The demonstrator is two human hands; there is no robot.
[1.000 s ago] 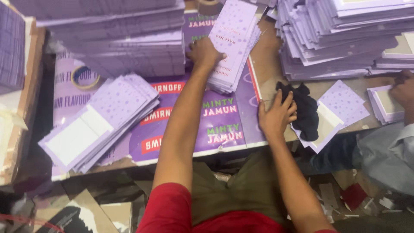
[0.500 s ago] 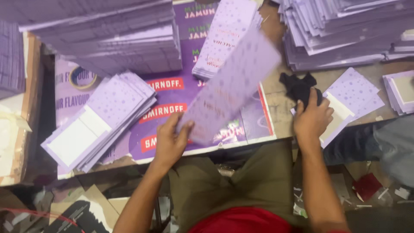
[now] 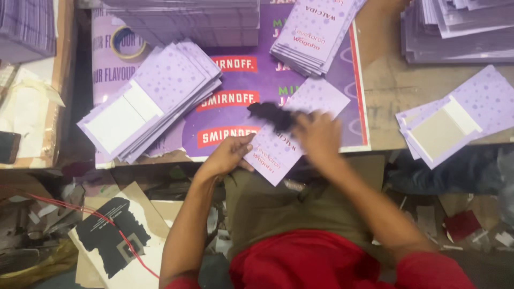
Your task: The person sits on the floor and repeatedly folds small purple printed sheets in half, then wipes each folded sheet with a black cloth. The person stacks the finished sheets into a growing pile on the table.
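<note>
left hand (image 3: 227,155) holding purple sheet (image 3: 300,134), right hand (image 3: 317,134) pressing black cloth (image 3: 270,115)

One loose purple card (image 3: 293,131), one tape roll (image 3: 128,42), one black cloth (image 3: 273,116), perhaps six card stacks (image 3: 152,99).
</note>
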